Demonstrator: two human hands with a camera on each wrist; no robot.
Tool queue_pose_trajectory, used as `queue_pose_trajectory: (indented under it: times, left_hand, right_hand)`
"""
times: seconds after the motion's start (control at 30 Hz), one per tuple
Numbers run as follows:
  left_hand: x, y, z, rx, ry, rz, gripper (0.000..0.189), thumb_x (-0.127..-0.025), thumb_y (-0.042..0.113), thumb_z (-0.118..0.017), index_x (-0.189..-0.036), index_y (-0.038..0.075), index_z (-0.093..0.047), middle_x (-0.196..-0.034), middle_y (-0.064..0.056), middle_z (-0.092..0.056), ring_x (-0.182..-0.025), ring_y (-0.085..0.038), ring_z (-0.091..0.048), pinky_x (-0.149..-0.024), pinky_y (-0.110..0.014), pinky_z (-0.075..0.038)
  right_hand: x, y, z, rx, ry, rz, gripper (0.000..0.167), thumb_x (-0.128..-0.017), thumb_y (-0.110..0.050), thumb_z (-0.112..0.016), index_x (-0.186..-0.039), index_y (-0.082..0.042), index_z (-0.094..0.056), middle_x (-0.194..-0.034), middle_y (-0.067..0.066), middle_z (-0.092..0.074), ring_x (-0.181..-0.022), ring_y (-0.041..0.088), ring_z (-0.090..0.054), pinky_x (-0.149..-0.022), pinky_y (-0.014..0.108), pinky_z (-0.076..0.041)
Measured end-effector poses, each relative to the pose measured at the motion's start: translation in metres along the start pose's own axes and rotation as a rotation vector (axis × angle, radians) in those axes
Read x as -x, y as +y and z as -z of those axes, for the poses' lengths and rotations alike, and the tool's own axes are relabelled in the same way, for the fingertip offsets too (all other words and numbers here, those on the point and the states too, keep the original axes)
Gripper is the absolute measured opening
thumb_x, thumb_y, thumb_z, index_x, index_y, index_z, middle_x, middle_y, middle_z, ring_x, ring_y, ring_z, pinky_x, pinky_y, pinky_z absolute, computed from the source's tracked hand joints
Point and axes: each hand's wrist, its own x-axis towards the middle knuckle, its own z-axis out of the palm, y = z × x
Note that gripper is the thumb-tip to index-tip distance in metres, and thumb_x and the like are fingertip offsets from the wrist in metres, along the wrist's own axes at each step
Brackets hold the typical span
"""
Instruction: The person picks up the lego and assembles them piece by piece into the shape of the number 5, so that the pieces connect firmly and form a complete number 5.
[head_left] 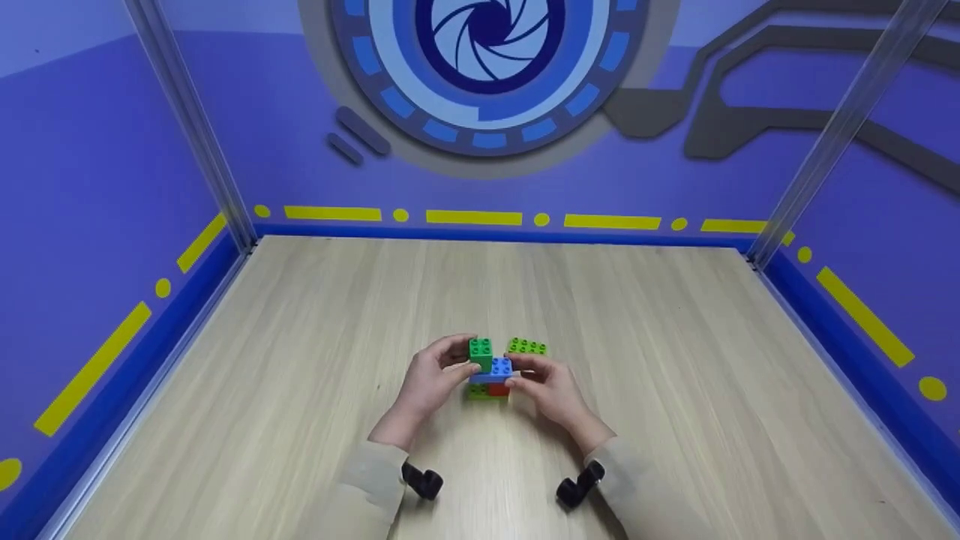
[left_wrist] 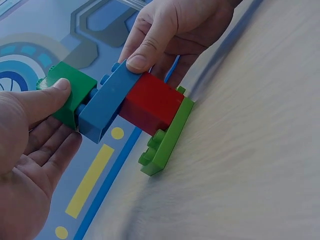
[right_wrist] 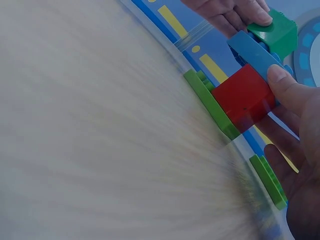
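In the head view, my left hand (head_left: 431,381) pinches a green toy building brick (head_left: 480,352) between thumb and fingers. The green brick is over the left end of a blue brick (left_wrist: 106,104), and blue studs show in the slit between them. My right hand (head_left: 556,390) holds the blue brick at its other end, thumb on the near side. Beneath the blue one is a red brick (left_wrist: 152,102), standing on a light green flat brick (right_wrist: 210,102) whose bare studs show at its left end.
Another light green flat brick (head_left: 527,346) lies just behind my right hand. The wooden table (head_left: 360,300) is bounded by blue panels (head_left: 247,150) at the back and both sides, with metal posts (head_left: 199,127) in the corners.
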Motion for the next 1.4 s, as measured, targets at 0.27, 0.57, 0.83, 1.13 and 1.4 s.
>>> queue_pose_trajectory:
  times: [0.27, 0.57, 0.83, 1.13, 1.4]
  left_hand:
    - [0.0001, -0.0001, 0.0018, -0.062, 0.003, -0.027, 0.044, -0.092, 0.014, -0.078, -0.133, 0.006, -0.066, -0.126, -0.012, -0.072, -0.116, -0.028, -0.069, -0.106, -0.044, -0.056]
    - [0.0005, 0.0009, 0.0051, -0.151, -0.01, -0.075, 0.046, -0.092, 0.015, -0.078, -0.134, 0.004, -0.066, -0.128, -0.013, -0.071, -0.114, -0.028, -0.07, -0.104, -0.043, -0.057]
    - [0.0013, 0.0012, 0.0058, -0.158, -0.016, -0.05, 0.048, -0.092, 0.014, -0.077, -0.137, 0.005, -0.064, -0.131, -0.011, -0.071, -0.116, -0.025, -0.07, -0.105, -0.042, -0.056]
    - [0.0023, 0.0011, 0.005, -0.207, -0.023, -0.125, 0.049, -0.092, 0.011, -0.075, -0.14, 0.005, -0.063, -0.135, -0.012, -0.069, -0.118, -0.027, -0.07, -0.106, -0.042, -0.056]
    - [0.002, 0.0001, 0.0038, -0.234, -0.016, -0.144, 0.048, -0.094, 0.015, -0.074, -0.14, 0.005, -0.062, -0.134, -0.014, -0.069, -0.117, -0.028, -0.071, -0.103, -0.041, -0.057]
  right_hand:
    - [-0.0012, 0.0018, 0.0001, 0.015, -0.008, 0.005, 0.04, -0.091, -0.016, -0.078, -0.129, -0.005, -0.07, -0.123, 0.019, -0.073, -0.115, 0.031, -0.069, -0.101, 0.041, -0.058]
    - [-0.0004, 0.0015, -0.0004, 0.007, -0.02, 0.027, 0.042, -0.092, -0.017, -0.077, -0.13, -0.001, -0.069, -0.123, 0.021, -0.072, -0.115, 0.034, -0.069, -0.099, 0.035, -0.059]
    - [-0.0008, 0.0025, -0.0004, 0.006, -0.019, 0.013, 0.041, -0.092, -0.016, -0.077, -0.129, -0.001, -0.069, -0.122, 0.019, -0.072, -0.114, 0.03, -0.069, -0.097, 0.03, -0.059]
    - [-0.0011, 0.0017, -0.0007, 0.018, -0.022, 0.015, 0.041, -0.092, -0.016, -0.078, -0.129, -0.001, -0.069, -0.122, 0.019, -0.073, -0.112, 0.03, -0.07, -0.096, 0.026, -0.059]
    - [-0.0009, 0.0011, 0.0007, 0.016, -0.03, 0.026, 0.041, -0.093, -0.016, -0.077, -0.13, -0.002, -0.069, -0.123, 0.02, -0.072, -0.115, 0.032, -0.07, -0.1, 0.034, -0.059]
